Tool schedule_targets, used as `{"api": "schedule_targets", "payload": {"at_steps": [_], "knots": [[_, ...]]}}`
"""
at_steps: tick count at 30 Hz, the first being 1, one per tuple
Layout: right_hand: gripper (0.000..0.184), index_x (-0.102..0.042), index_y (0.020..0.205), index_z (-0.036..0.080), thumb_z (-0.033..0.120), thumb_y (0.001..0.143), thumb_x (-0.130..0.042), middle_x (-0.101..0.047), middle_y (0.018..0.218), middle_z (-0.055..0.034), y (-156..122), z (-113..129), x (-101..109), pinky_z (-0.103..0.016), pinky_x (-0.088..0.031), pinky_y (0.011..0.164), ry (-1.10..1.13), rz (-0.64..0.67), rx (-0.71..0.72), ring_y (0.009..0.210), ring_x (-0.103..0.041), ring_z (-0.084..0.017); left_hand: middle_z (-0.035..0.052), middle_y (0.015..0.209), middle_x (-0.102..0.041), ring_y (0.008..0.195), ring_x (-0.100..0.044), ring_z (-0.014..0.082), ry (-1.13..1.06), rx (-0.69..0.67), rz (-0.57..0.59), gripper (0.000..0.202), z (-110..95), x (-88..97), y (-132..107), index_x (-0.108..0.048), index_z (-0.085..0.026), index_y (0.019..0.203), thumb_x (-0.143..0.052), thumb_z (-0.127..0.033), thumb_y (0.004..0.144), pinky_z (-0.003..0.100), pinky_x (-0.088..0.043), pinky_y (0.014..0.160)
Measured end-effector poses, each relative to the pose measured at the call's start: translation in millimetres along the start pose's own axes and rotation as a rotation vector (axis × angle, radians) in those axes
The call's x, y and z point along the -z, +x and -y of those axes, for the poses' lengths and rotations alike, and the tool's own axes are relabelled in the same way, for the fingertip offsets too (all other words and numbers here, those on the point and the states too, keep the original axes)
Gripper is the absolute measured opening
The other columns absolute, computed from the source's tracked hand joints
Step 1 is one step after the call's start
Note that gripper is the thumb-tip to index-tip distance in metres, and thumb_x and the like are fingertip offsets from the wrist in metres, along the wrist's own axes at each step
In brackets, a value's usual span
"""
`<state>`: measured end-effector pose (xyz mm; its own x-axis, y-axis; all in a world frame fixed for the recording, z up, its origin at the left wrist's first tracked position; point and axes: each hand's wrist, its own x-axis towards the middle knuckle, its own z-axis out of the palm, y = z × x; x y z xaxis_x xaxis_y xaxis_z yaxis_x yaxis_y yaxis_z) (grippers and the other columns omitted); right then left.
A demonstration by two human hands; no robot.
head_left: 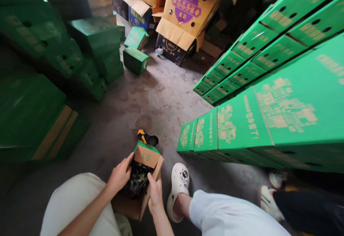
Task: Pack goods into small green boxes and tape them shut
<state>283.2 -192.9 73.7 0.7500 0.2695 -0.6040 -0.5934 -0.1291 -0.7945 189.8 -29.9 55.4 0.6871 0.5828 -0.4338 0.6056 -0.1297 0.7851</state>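
Observation:
Between my legs stands a cardboard box [146, 156], its top open and an end flap marked "S3" raised. Shiny dark plastic [136, 179] fills it; what the plastic covers, I cannot make out. My left hand [119, 174] grips the left side of the box by its upper edge. On the opposite side, my right hand [156, 193] holds the right wall, thumb over the rim. Just beyond the box, a black and orange tape dispenser [147, 137] lies on the floor.
Stacked green cartons [236, 121] line the right side, and more green cartons [94, 42] rise at the left. Two small green boxes [135, 61] lie ahead, near large printed cartons [185, 6]. Another person's shoe [270, 202] shows at lower right.

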Motion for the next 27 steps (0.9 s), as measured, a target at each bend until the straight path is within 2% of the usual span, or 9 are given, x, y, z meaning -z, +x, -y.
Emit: {"api": "schedule_targets", "payload": {"at_steps": [4,8,12,15,18,20,21,24,27], "knots": [[0.055,-0.066,0.119,0.024,0.046,0.071,-0.077,-0.077,0.113,-0.0042,-4,-16,5,-0.038,-0.055,0.099,0.074,-0.11,-0.111,0.118,-0.068,-0.028,0.0043,0.149,-0.061,0.141,-0.054,0.0243,0.189,0.017,0.113,0.061,-20,8.5,2,-0.051,-0.027,0.154,-0.046,-0.015,0.094,0.036,-0.041,0.116],[0.04,-0.061,0.103,0.025,0.041,0.066,-0.07,-0.078,0.095,-0.0013,10,-15,-5,-0.039,-0.059,0.09,0.114,-0.213,-0.175,0.101,-0.073,-0.027,0.0065,0.144,-0.065,0.136,-0.059,0.0294,0.172,0.048,0.1,0.052,-30,11.5,1,-0.058,-0.028,0.149,-0.048,-0.025,0.098,0.039,-0.043,0.113],[0.036,-0.057,0.1,0.027,0.042,0.069,-0.069,-0.077,0.093,-0.0016,20,-18,-11,-0.042,-0.061,0.089,0.129,-0.191,-0.235,0.097,-0.075,-0.028,0.0091,0.148,-0.062,0.138,-0.057,0.03,-0.041,0.041,0.089,0.061,-7,26.7,-17,-0.059,-0.024,0.147,-0.063,-0.039,0.089,0.038,-0.04,0.117],[0.046,-0.059,0.113,0.025,0.047,0.075,-0.068,-0.077,0.108,-0.0062,21,-14,4,-0.046,-0.059,0.094,0.038,-0.069,-0.176,0.109,-0.072,-0.03,0.0167,0.155,-0.053,0.144,-0.049,0.0355,-0.096,0.228,0.059,0.092,17,44.4,-44,-0.05,-0.017,0.154,-0.076,-0.057,0.076,0.042,-0.038,0.119],[0.069,-0.054,0.14,0.023,0.056,0.081,-0.067,-0.064,0.142,-0.0114,33,17,20,-0.048,-0.047,0.111,-0.315,-0.007,0.111,0.139,-0.053,-0.031,0.0201,0.146,-0.06,0.133,-0.058,0.0362,-0.225,0.41,0.038,0.107,24,54.2,-67,-0.038,-0.015,0.161,-0.077,-0.062,0.072,0.04,-0.051,0.103],[0.074,-0.049,0.15,0.019,0.057,0.087,-0.061,-0.05,0.157,-0.0134,49,48,18,-0.049,-0.032,0.123,-0.627,0.046,0.353,0.152,-0.035,-0.031,0.0139,0.119,-0.073,0.107,-0.07,0.03,-0.384,0.49,0.052,0.107,19,55.4,-75,-0.029,-0.019,0.165,-0.074,-0.057,0.075,0.036,-0.056,0.084],[0.069,-0.052,0.149,0.017,0.053,0.091,-0.056,-0.047,0.159,-0.0141,58,64,12,-0.048,-0.027,0.125,-0.771,0.132,0.433,0.153,-0.033,-0.03,0.0091,0.105,-0.074,0.094,-0.071,0.0258,-0.464,0.514,0.052,0.107,14,55.7,-76,-0.025,-0.021,0.166,-0.074,-0.053,0.076,0.033,-0.055,0.077],[0.05,-0.064,0.14,0.016,0.036,0.099,-0.041,-0.06,0.147,-0.0156,77,96,-16,-0.048,-0.033,0.12,-1.199,0.395,0.407,0.142,-0.05,-0.03,-0.0026,0.079,-0.066,0.074,-0.065,0.0164,-0.64,0.494,0.038,0.112,7,58.5,-76,-0.019,-0.024,0.167,-0.077,-0.042,0.074,0.027,-0.05,0.071],[0.046,-0.067,0.135,0.017,0.031,0.103,-0.038,-0.07,0.129,-0.0185,81,105,-32,-0.046,-0.046,0.103,-1.533,0.412,0.312,0.121,-0.066,-0.032,-0.0059,0.072,-0.061,0.068,-0.061,0.013,-0.724,0.438,0.005,0.117,12,62.8,-71,-0.018,-0.024,0.167,-0.082,-0.037,0.071,0.025,-0.048,0.069]]}}
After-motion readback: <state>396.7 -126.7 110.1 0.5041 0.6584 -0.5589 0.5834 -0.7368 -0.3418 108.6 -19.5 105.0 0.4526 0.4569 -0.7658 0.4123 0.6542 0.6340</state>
